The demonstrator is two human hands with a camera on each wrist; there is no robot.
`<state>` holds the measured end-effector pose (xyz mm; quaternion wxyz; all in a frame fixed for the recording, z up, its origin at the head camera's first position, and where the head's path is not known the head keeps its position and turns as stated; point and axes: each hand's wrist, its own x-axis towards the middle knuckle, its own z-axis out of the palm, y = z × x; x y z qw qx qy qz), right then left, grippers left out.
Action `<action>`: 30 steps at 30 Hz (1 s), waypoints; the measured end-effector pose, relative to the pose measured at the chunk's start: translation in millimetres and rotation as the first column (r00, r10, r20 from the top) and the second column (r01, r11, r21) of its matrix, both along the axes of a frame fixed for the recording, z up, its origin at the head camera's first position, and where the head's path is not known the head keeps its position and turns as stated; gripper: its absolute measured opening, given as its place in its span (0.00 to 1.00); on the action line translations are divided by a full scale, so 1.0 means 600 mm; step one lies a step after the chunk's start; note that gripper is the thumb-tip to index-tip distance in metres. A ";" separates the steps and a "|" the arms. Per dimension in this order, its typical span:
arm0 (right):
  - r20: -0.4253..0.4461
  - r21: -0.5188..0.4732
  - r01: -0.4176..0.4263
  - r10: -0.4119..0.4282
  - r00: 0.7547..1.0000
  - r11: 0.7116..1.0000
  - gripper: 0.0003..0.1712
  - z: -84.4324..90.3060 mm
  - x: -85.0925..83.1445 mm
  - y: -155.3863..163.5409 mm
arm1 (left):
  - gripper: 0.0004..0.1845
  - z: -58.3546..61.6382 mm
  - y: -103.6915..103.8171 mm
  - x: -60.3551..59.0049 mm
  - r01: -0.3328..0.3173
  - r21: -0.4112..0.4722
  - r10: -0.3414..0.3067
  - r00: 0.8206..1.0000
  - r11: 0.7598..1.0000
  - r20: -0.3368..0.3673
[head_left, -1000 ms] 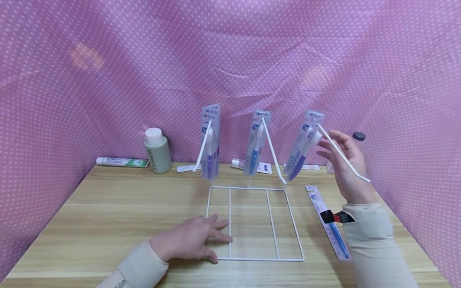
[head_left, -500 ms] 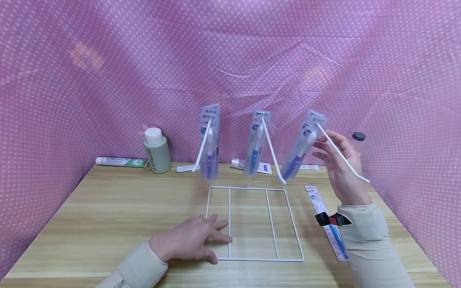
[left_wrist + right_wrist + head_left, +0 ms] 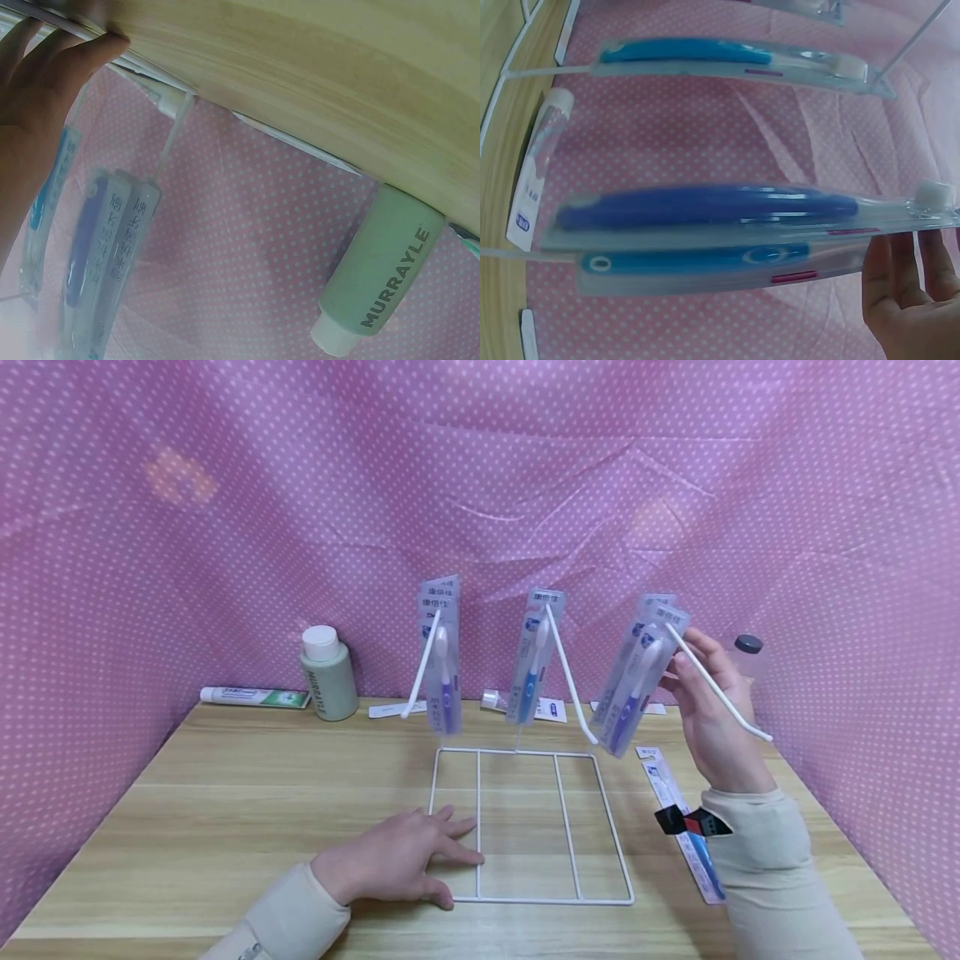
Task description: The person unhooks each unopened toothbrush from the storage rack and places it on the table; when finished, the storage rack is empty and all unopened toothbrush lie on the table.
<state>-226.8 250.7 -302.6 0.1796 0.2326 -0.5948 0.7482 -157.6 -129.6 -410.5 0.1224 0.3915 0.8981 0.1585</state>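
A person's right hand [image 3: 711, 710] holds packaged toothbrushes [image 3: 633, 681] at the right-hand hook [image 3: 716, 687] of a white wire rack [image 3: 525, 827], right of centre in the frame.

Its grip is clamped on the packs, fingers behind and thumb in front, near their top edge, where the slanted hook crosses them. The left hand [image 3: 397, 864] lies flat with its fingers apart, pressing the near left corner of the rack's base onto the worktop [image 3: 225, 810]. More toothbrush packs hang from the middle hook [image 3: 534, 656] and the left hook [image 3: 441, 652]. Another pack [image 3: 678, 814] lies flat at lower right; a green bottle [image 3: 327, 675] and a toothpaste tube [image 3: 253, 697] sit at the back left.
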 end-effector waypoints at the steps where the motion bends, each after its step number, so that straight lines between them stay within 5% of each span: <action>1: 0.001 0.012 0.009 -0.009 1.000 1.000 0.21 0.002 0.002 -0.001 | 0.32 0.000 0.000 0.000 0.000 0.000 0.000 1.000 1.000 0.002; 12: -0.055 0.088 0.202 -0.198 0.979 0.975 0.20 0.023 0.028 -0.004 | 0.33 0.002 -0.002 0.001 0.000 0.001 0.000 1.000 1.000 -0.003; 30: -0.082 0.225 0.111 -0.095 0.992 0.968 0.25 0.035 0.081 0.047 | 0.32 -0.003 0.001 -0.001 0.012 -0.011 -0.012 1.000 1.000 -0.019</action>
